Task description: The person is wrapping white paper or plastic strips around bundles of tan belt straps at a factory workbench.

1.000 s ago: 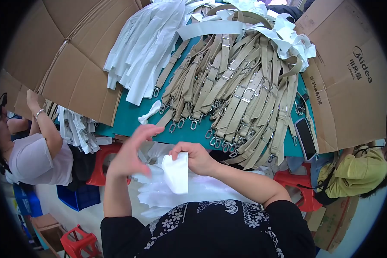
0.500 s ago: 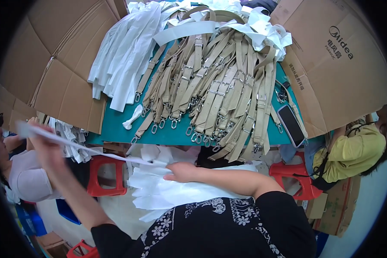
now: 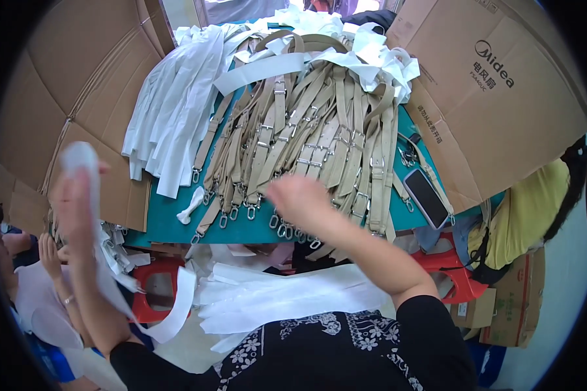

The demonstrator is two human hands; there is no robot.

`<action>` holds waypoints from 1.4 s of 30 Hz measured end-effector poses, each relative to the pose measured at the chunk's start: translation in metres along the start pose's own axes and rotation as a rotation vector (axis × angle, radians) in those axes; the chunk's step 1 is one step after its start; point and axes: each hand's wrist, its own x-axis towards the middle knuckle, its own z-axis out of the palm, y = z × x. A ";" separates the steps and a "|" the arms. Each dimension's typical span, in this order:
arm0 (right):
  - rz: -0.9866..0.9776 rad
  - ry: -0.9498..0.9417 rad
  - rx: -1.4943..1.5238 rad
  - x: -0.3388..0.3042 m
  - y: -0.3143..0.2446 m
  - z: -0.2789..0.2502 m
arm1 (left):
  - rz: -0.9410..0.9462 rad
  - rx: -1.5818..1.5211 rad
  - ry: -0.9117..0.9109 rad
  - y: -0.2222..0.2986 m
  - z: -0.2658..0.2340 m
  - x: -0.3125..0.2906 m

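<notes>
My left hand (image 3: 78,202), blurred, is raised at the left, closed on a long white paper-like strip (image 3: 178,311). The strip hangs past my forearm and curls beside my lap. My right hand (image 3: 301,203) is over the lower part of a heap of beige straps (image 3: 316,127) with metal buckles and clips. Motion smears its fingers, and I see nothing held in them. A stack of flat white strips (image 3: 287,293) lies across my lap.
The straps lie on a green table (image 3: 163,225) with more white strips (image 3: 176,104) and a phone (image 3: 426,199). Cardboard stands at both sides, including a box (image 3: 482,98). People sit at left and right. A red stool (image 3: 156,283) stands below the table.
My right hand has left the white strips on my lap and moved up over the straps. The strip in my left hand has come away from the lap, its lower end now loose.
</notes>
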 end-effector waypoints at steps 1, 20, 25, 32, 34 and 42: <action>0.070 0.083 -0.027 0.020 0.019 -0.007 | 0.105 -0.204 -0.178 0.011 0.038 -0.008; 0.575 -0.252 1.696 0.040 0.046 -0.013 | -0.548 -0.742 -0.622 -0.033 0.176 -0.091; 0.412 -0.341 1.932 0.019 0.032 -0.033 | -0.621 -0.748 -0.576 -0.038 0.189 -0.109; 0.324 -0.120 1.854 0.016 0.028 -0.047 | -0.554 -0.668 -0.465 -0.038 0.192 -0.124; 0.328 -0.109 1.813 0.017 0.026 -0.044 | -0.557 -0.671 -0.461 -0.039 0.192 -0.126; 0.353 -0.088 1.847 0.019 0.026 -0.044 | -0.503 -0.637 -0.395 -0.046 0.195 -0.130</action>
